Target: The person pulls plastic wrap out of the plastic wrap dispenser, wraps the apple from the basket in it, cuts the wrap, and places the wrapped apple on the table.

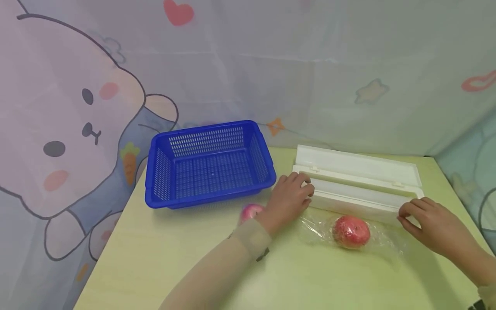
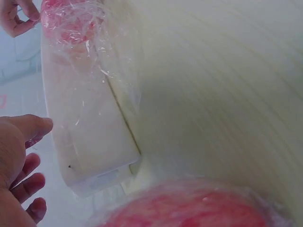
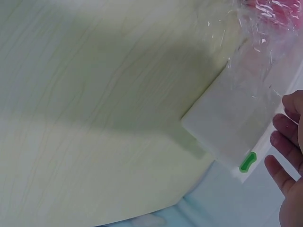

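A white cling film box [image 1: 348, 202] stands with its lid raised, a pale roll lying inside. My left hand [image 1: 290, 196] is at the box's left end, thumb and forefinger pinching the clear cling film there. At the right end, my right hand [image 1: 435, 221] pinches the film between thumb and forefinger, the other fingers loosely bent in the right wrist view. Directly before the box sits a red apple [image 1: 351, 232] in clear film [image 1: 314, 228] that spreads out on both sides. A second apple [image 1: 251, 212], pink and film-covered, is partly hidden behind my left forearm.
A blue plastic basket [image 1: 211, 196] with slotted walls stands left of the box, nothing in it. The pale wooden table [image 1: 162, 254] carries everything. Behind it hangs a curtain [image 1: 279, 73] with cartoon prints. A green tab [image 3: 247, 162] shows at the box's end.
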### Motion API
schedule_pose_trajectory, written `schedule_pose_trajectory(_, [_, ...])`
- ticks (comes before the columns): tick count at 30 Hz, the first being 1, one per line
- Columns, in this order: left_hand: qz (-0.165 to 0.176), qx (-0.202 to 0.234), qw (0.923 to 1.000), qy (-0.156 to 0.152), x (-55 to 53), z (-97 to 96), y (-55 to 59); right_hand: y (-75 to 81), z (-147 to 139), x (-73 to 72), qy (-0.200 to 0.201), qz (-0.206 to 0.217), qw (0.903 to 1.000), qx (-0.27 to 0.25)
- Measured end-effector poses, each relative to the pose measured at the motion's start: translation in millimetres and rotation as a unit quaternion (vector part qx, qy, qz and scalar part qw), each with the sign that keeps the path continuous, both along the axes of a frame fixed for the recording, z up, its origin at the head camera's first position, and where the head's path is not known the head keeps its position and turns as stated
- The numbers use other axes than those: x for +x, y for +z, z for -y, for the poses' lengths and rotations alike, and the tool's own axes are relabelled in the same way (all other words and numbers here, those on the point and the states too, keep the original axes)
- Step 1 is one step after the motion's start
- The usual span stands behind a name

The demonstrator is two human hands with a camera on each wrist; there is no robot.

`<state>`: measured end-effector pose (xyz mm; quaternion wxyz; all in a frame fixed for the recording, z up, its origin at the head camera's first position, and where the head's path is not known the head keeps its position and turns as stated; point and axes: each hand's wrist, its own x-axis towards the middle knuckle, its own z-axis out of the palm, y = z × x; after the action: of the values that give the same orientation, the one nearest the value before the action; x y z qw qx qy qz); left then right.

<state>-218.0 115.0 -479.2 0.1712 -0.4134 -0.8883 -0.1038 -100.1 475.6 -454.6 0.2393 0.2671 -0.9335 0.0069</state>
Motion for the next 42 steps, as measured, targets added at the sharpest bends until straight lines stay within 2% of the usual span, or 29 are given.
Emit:
schedule_pose_trajectory(2, [0.005,0.006,1.0000,-0.004,0.2,1.9,1.9,0.5,0,1.6,-0.001,0.006,1.0000,-0.002])
schedule_pose_trajectory(5, [0.030,0.006,0.9994,-0.014,2.0,4.0,5.2,0.2,1,4.0,0.002,0.008,1.0000,-0.006])
schedule_pose_trajectory(8, [0.047,-0.007,0.9987,-0.020,4.4,3.5,6.6,0.0,2,8.2,0.003,0.008,0.9999,-0.009])
schedule_pose_trajectory(15, [0.076,-0.035,0.9948,-0.058,10.3,5.5,8.3,0.8,6,18.6,-0.002,0.018,0.9998,-0.006])
schedule_pose_trajectory(23, [0.077,-0.007,0.9906,-0.113,19.8,13.1,1.2,-6.2,10,29.6,0.009,0.007,0.9998,-0.015])
schedule_pose_trajectory(31, [0.076,-0.013,0.9901,-0.117,28.4,17.5,-11.4,-13.4,11,40.1,-0.003,0.030,0.9995,-0.014])
schedule_pose_trajectory(37, [0.062,-0.057,0.9892,-0.121,35.9,22.2,-17.1,-21.6,12,46.1,-0.003,0.040,0.9991,-0.016])
schedule_pose_trajectory(42, [0.052,-0.123,0.9825,-0.129,42.5,22.6,-18.0,-31.1,13,50.7,-0.004,0.044,0.9988,-0.020])
